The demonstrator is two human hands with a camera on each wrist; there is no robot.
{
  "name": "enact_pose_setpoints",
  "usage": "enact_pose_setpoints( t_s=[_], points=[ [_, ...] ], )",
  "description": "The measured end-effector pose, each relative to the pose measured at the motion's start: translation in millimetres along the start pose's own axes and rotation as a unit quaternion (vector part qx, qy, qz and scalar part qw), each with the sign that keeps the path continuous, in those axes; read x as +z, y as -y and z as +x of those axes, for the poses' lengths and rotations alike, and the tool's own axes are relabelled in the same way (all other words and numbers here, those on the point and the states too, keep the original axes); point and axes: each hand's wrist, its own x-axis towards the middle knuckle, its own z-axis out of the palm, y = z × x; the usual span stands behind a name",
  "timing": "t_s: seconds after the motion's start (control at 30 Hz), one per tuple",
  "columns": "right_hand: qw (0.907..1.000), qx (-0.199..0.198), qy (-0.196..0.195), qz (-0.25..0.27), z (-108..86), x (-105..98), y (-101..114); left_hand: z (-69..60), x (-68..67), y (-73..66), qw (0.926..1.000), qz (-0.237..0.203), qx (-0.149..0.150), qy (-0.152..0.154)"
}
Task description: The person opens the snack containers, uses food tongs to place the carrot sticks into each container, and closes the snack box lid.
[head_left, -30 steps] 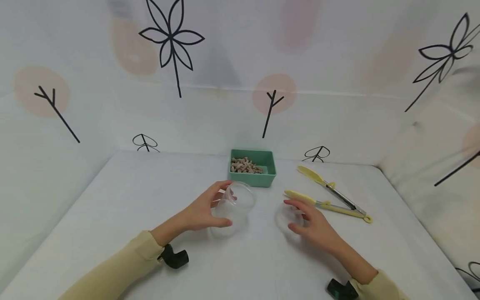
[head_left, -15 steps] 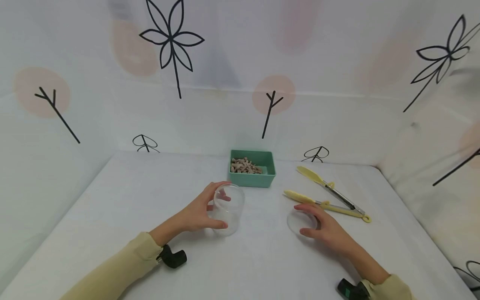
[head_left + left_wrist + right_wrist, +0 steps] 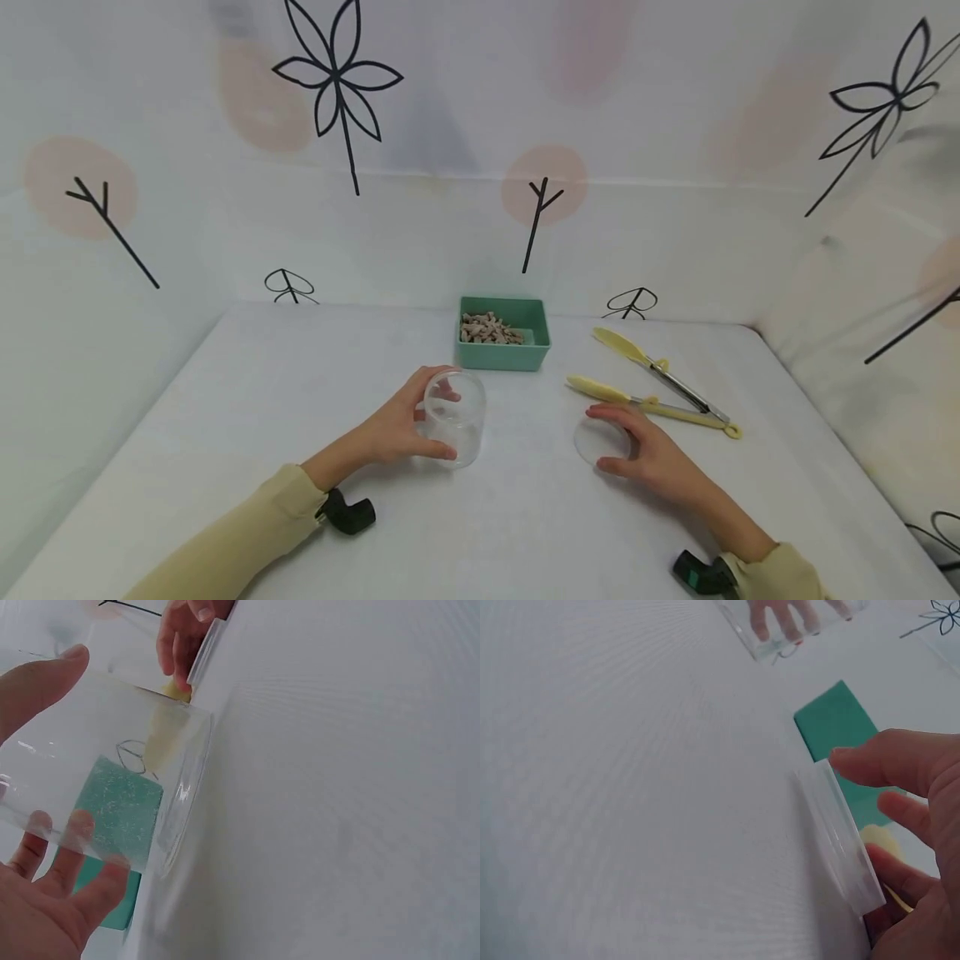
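Observation:
A clear, round, open-topped jar [image 3: 467, 421] stands upright on the table left of the middle. My left hand [image 3: 396, 427] holds it from the left, thumb on the near side and fingers round the far side. In the left wrist view the jar [image 3: 180, 787] looks see-through with nothing inside. To the right, a shallow clear lid [image 3: 592, 443] lies flat on the table. My right hand [image 3: 658, 457] grips its rim between thumb and fingers. The right wrist view shows the lid [image 3: 840, 836] edge-on, resting on the cloth.
A green rectangular box [image 3: 504, 357] with small brown pieces [image 3: 489, 328] in it stands at the back, beyond the jar. Yellow-tipped tongs [image 3: 660, 392] lie spread on the right, just behind my right hand. White cloth [image 3: 337, 367] covers the table, and patterned fabric walls surround it.
The lid has come off from beside the jar's right and moved slightly right and down with my right hand. The jar, tilted earlier, now stands upright in my left hand.

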Motion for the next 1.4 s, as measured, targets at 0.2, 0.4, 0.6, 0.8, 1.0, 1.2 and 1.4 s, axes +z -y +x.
enact_pose_setpoints(
  t_s=[0.2, 0.4, 0.6, 0.8, 1.0, 1.2, 1.4],
  points=[
    [0.9997, -0.014, -0.011, 0.016, 2.2, -3, 2, -3.6, -2.0, -3.4, 0.9999, -0.01, 0.004, 0.005],
    [0.9972, -0.022, -0.07, 0.011, 0.5, -24, 1, -0.1, -4.0, -9.2, 0.998, -0.053, 0.029, -0.017],
    [0.989, 0.02, -0.134, -0.06, 5.6, -49, -5, 1.1, -4.6, -13.6, 0.9982, -0.046, 0.006, -0.038],
    [0.9754, 0.059, -0.168, -0.129, 16.1, -74, -17, 0.6, -3.2, -14.7, 0.9976, -0.059, -0.004, -0.036],
    [0.9842, 0.104, -0.061, -0.129, 29.6, -87, -31, 0.3, -1.8, -13.2, 0.9978, -0.056, -0.006, -0.036],
    [0.9808, 0.147, 0.012, -0.127, 37.4, -88, -38, 0.9, -1.7, -13.8, 0.9982, -0.049, -0.015, -0.03],
    [0.9789, 0.137, 0.003, -0.151, 37.0, -84, -42, -0.6, -4.4, -15.5, 0.9988, -0.032, -0.025, -0.028]
  ],
)
